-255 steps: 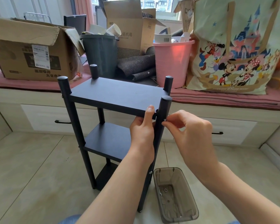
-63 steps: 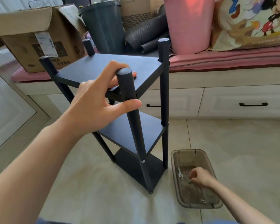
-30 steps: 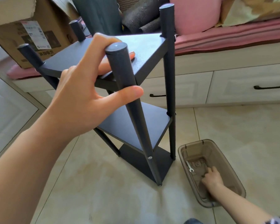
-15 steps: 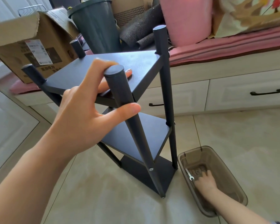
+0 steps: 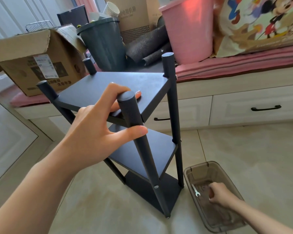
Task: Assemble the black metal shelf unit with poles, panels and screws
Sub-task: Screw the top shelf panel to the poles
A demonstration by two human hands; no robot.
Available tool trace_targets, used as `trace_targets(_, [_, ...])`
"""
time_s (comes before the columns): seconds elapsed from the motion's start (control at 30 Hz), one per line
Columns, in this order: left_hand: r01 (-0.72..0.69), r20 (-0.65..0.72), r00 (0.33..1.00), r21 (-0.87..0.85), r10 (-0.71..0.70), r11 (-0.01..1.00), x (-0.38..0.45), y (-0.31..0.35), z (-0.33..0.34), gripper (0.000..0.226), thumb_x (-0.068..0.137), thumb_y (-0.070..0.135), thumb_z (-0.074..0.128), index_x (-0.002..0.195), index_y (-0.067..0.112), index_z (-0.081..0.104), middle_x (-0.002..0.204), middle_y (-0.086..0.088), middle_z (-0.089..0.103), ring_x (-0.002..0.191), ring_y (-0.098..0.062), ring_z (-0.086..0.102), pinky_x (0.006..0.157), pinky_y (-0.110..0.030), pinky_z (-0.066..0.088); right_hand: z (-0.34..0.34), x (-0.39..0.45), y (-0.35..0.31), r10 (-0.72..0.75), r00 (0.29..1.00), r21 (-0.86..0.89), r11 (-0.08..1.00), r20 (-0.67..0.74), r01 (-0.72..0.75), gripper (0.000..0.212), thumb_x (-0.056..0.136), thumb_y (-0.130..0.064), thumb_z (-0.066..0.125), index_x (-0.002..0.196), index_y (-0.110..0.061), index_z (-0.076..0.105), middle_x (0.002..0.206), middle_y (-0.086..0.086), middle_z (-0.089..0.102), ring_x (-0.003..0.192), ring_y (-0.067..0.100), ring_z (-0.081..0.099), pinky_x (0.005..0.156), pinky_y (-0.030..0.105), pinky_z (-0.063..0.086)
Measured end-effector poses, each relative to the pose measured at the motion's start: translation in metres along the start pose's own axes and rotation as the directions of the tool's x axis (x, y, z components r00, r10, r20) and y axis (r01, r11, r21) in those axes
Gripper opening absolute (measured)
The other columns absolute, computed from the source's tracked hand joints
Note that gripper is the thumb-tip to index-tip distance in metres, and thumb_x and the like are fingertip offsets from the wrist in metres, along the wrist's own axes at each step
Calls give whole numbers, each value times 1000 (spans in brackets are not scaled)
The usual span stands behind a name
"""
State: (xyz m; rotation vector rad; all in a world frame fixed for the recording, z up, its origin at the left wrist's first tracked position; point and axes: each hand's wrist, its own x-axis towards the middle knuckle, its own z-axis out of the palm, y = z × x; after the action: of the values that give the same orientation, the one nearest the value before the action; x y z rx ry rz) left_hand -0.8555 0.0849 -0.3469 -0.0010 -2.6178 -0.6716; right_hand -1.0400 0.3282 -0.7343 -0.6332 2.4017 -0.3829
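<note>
Item: black metal shelf unit (image 5: 125, 92), three panels on four poles, standing on the tiled floor (image 5: 243, 149) at centre frame, leaning slightly.

Change: against the view half a second ago, the right hand (image 5: 217, 194) has curled up inside the tinted plastic bin (image 5: 208, 168), at 4 o'clock from the unit's foot. Against the view eight seconds ago, both hands have left the top corner joint. Reading: a fetch for a fastener or tool; the near joint likely awaits tightening.

Left hand (image 5: 98, 130): wrapped round the near pole (image 5: 139, 141) just under its cap, thumb across the front, fingers lying on the top panel, steadying the frame.

Right hand: fingers bunched, knuckles up; whether they pinch anything cannot be told. A small spanner (image 5: 195, 190) lies just beside it at 9 o'clock.

Beyond, at 12 o'clock: window-seat surface (image 5: 227, 85) carrying a pink bucket (image 5: 188, 29).
</note>
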Motion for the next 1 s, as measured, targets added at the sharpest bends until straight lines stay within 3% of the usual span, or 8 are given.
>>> trace_targets(0.07, [-6, 13, 1000, 2, 6, 1000, -5, -1, -5, 56, 69, 74, 64, 108, 44, 38, 105, 28, 62, 100, -28, 65, 91, -49, 55, -19, -15, -7, -45, 996, 110, 993, -72, 53, 16, 79, -13, 73, 87, -23, 65, 92, -4, 67, 90, 10, 63, 68, 8, 39])
trace_targets(0.2, [-2, 26, 1000, 0, 2, 1000, -20, -7, -18, 57, 68, 74, 65, 109, 44, 40, 110, 33, 62, 108, -11, 64, 95, -34, 53, -82, -65, -45, -116, 977, 407, 896, -179, 181, 16, 83, -7, 77, 89, -22, 75, 84, -6, 75, 82, 6, 71, 72, 8, 49])
trace_targets(0.37, [9, 52, 999, -10, -9, 1000, -36, -10, -33, 56, 66, 71, 66, 109, 46, 41, 111, 42, 59, 113, 10, 58, 93, -21, 45, -157, -155, -129, -293, 921, 771, 513, -254, 376, 5, 83, -5, 76, 85, -9, 79, 85, 12, 77, 82, 23, 76, 71, 22, 59])
trace_targets(0.47, [7, 67, 998, -24, -5, 1000, -45, -10, -40, 52, 66, 69, 68, 107, 51, 42, 111, 46, 57, 113, 23, 51, 93, -15, 40, -178, -186, -179, -390, 905, 871, 370, -169, 322, 4, 86, -9, 74, 87, -8, 78, 94, 14, 77, 88, 24, 75, 71, 23, 59])
trace_targets(0.63, [-8, 62, 998, -43, 10, 999, -60, -15, -48, 56, 65, 69, 70, 110, 47, 43, 116, 43, 58, 123, 14, 52, 98, -13, 42, -171, -194, -250, -429, 903, 977, 183, -22, 111, 23, 88, -9, 72, 109, 2, 67, 100, 13, 76, 91, 18, 75, 70, 22, 58])
trace_targets(0.73, [-33, 59, 998, -35, 35, 999, -64, -19, -52, 54, 67, 68, 69, 109, 45, 44, 111, 46, 56, 118, 17, 53, 95, -2, 37, -157, -189, -286, -398, 917, 1000, -4, -10, 9, 10, 90, -8, 68, 100, -7, 70, 94, 6, 77, 79, 12, 74, 67, 20, 57])
trace_targets(0.9, [-51, 53, 997, -108, 57, 993, -71, -27, -59, 49, 70, 61, 73, 108, 47, 46, 123, 35, 61, 133, 1, 51, 106, -28, 43, -127, -182, -320, -520, 845, 982, -185, -125, 31, 25, 92, -12, 65, 116, -12, 70, 108, 3, 71, 95, 14, 67, 77, 23, 54])
trace_targets(1.0, [-43, 50, 997, -148, 51, 988, -78, -35, -63, 49, 72, 59, 75, 108, 42, 47, 129, 25, 63, 135, -5, 51, 109, -35, 45, -119, -180, -328, -576, 792, 968, -239, -200, 71, 17, 93, -8, 62, 98, -19, 74, 95, 0, 72, 85, 12, 68, 71, 24, 56])
